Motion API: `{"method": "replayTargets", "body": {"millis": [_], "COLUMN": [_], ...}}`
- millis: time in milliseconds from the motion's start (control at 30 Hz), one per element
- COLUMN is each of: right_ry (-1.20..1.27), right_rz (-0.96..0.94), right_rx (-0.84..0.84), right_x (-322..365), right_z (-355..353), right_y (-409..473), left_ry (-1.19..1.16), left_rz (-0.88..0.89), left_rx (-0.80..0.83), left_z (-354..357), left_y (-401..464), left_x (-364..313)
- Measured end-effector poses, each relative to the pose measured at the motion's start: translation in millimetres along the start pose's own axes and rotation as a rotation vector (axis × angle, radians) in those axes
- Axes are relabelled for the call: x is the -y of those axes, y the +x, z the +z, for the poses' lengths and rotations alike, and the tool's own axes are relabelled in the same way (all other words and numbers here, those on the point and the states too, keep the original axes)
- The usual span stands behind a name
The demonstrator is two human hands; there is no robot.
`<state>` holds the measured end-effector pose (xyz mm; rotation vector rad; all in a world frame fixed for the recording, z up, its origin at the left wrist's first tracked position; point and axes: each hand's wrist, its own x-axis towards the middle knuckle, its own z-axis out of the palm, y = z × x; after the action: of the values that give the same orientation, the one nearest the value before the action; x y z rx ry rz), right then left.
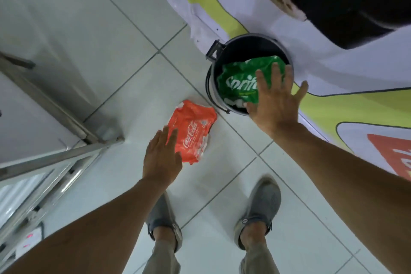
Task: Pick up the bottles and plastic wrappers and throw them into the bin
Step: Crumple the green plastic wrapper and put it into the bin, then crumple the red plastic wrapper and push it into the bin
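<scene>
A round black bin (214, 87) stands on the white tiled floor. A crumpled green Sprite wrapper (240, 80) lies in its mouth. My right hand (275, 100) hovers over the bin's near rim with fingers spread, partly covering the green wrapper and holding nothing. A red Coca-Cola wrapper (193, 131) lies flat on the floor to the left of the bin. My left hand (161, 155) is stretched out above the wrapper's near-left edge, fingers extended and apart, with nothing in it. No bottles are in view.
A printed banner (333, 69) with yellow-green and red shapes lies on the floor behind and to the right of the bin. A metal-framed cabinet (55, 104) stands at the left. My two feet in grey shoes (260, 207) stand below.
</scene>
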<state>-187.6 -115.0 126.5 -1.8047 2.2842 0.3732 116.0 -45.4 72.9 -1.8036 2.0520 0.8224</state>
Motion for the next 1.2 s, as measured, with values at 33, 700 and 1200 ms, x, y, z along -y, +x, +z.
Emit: {"method": "replayTargets", "body": {"millis": [33, 700, 1200], "right_ry": [0.031, -0.232, 0.243], "right_rz": [-0.032, -0.84, -0.512], "right_rx": [-0.082, 0.305, 0.296], "right_x": [2.8, 154.5, 120.1], "right_z": [-2.5, 195.9, 155.1], "right_y": [-10.0, 43.1, -40.6], "left_ry": [-0.007, -0.388, -0.256], "left_rz": [-0.058, -0.538, -0.295], "left_rx": [0.023, -0.041, -0.23], "left_z": [3.8, 157.7, 113.3], "left_y": [-7.0, 79.8, 25.0], "left_x": [6.6, -2.7, 4.3]}}
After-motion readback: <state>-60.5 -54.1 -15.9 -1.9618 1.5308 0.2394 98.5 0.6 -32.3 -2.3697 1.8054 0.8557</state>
